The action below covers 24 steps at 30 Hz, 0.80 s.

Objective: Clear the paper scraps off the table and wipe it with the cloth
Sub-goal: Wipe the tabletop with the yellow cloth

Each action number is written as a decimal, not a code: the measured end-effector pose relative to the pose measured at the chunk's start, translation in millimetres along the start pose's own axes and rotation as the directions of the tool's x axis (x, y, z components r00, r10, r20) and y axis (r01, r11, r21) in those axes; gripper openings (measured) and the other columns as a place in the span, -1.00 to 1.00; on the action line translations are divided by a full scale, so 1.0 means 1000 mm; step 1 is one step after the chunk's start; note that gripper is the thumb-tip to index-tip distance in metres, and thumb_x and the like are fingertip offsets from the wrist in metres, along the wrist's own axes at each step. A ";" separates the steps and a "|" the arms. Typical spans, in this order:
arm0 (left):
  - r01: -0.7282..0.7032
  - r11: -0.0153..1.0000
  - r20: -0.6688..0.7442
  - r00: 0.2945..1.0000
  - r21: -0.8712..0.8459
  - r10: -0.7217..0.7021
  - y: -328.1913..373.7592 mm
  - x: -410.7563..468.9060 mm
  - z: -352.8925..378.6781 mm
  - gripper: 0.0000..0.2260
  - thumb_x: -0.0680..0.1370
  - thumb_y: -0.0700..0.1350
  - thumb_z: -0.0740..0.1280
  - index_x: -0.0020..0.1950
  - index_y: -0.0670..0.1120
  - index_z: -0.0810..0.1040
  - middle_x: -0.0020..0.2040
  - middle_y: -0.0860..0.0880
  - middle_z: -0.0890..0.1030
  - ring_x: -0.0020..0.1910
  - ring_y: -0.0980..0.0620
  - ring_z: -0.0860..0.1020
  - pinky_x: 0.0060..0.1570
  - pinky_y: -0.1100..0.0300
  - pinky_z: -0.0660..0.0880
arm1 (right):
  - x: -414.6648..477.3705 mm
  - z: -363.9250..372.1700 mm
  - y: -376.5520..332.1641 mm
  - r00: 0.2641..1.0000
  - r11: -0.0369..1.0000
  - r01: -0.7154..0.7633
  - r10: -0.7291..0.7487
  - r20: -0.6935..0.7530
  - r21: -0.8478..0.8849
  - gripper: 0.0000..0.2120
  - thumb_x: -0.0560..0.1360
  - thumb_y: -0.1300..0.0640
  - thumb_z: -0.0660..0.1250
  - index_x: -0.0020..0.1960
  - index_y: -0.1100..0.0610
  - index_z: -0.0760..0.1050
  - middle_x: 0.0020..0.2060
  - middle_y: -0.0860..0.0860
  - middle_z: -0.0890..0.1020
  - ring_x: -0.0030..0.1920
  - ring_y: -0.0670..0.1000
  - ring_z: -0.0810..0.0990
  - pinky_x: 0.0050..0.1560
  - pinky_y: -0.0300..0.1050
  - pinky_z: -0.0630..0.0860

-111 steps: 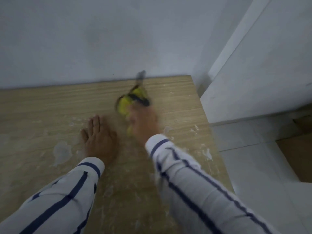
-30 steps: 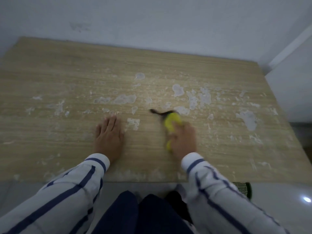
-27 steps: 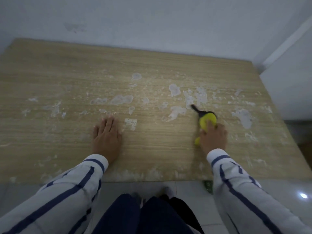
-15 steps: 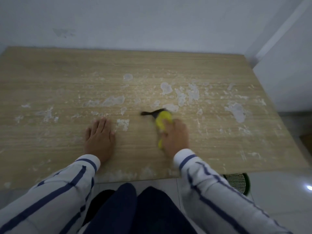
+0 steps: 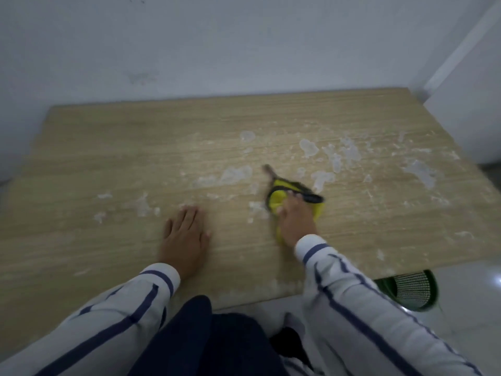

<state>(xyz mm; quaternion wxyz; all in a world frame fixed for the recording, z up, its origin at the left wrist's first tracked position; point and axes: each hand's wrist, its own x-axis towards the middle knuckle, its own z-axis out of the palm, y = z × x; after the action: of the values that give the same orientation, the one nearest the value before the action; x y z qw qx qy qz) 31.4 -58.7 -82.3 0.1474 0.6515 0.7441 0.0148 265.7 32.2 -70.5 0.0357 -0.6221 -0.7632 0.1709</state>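
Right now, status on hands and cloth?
Left hand flat on table. Right hand grips yellow cloth, mid-table. White scraps scattered around it.

Dressed in long white sleeves, with thin navy stripes running lengthwise down the left sleeve (image 5: 113, 321) and the right sleeve (image 5: 366, 308), joined here and there by short cross-stripes of the same blue into a loose, wide check. Finished at each wrist with a plain white cuff (image 5: 309, 244) ringed by a single navy band, leaving the left hand (image 5: 185, 234) and the right hand (image 5: 296, 221) bare. Lower down, clad in plain dark navy trousers (image 5: 206, 343), slightly creased at the knees.
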 end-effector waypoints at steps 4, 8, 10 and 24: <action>0.017 1.000 -0.019 1.000 0.025 -0.016 -0.068 -0.024 -0.008 -0.40 0.55 0.15 -0.16 0.54 -0.09 0.00 0.56 -0.05 0.00 0.53 -0.04 -0.07 0.47 -0.05 -0.09 | -0.014 0.020 -0.018 0.969 0.970 -0.238 0.241 -0.064 0.050 -0.54 0.61 0.10 0.02 0.44 0.30 0.16 0.46 0.21 0.21 0.48 0.19 0.09 0.39 0.14 0.17; 0.026 1.000 -0.026 0.999 0.003 -0.026 -0.103 -0.046 -0.008 -0.39 0.52 0.15 -0.20 0.54 -0.06 0.01 0.56 -0.03 0.01 0.53 -0.02 -0.07 0.45 -0.02 -0.13 | -0.065 0.064 -0.134 0.999 0.993 0.043 -0.041 -0.025 0.113 -0.44 0.50 0.03 -0.09 0.29 0.36 0.38 0.35 0.26 0.40 0.39 0.32 0.29 0.35 0.26 0.20; 0.020 1.000 -0.036 0.999 -0.005 -0.020 -0.111 -0.052 -0.009 -0.36 0.51 0.16 -0.24 0.54 -0.06 0.06 0.55 -0.03 0.04 0.53 -0.02 -0.03 0.45 -0.02 -0.10 | -0.087 0.083 -0.183 0.973 0.956 0.229 -0.227 -0.034 0.184 -0.53 0.51 0.07 -0.01 0.19 0.34 0.48 0.27 0.24 0.50 0.33 0.30 0.39 0.31 0.27 0.27; 0.118 0.991 -0.073 0.990 -0.063 -0.123 -0.169 -0.082 -0.014 -0.49 0.62 0.08 -0.02 0.54 -0.07 0.01 0.56 -0.04 0.02 0.53 -0.04 -0.07 0.47 -0.05 -0.14 | -0.069 0.076 -0.166 0.999 0.999 -0.036 0.035 -0.035 -0.025 -0.50 0.55 0.07 -0.11 0.35 0.29 0.33 0.49 0.14 0.18 0.49 0.19 0.09 0.42 0.14 0.05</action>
<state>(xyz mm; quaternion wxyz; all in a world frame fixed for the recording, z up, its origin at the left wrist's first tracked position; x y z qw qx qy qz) -126.3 -161.9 -88.2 0.1385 0.5996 0.7864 0.0527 105.0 -78.3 -80.8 0.0378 -0.6390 -0.7533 0.1509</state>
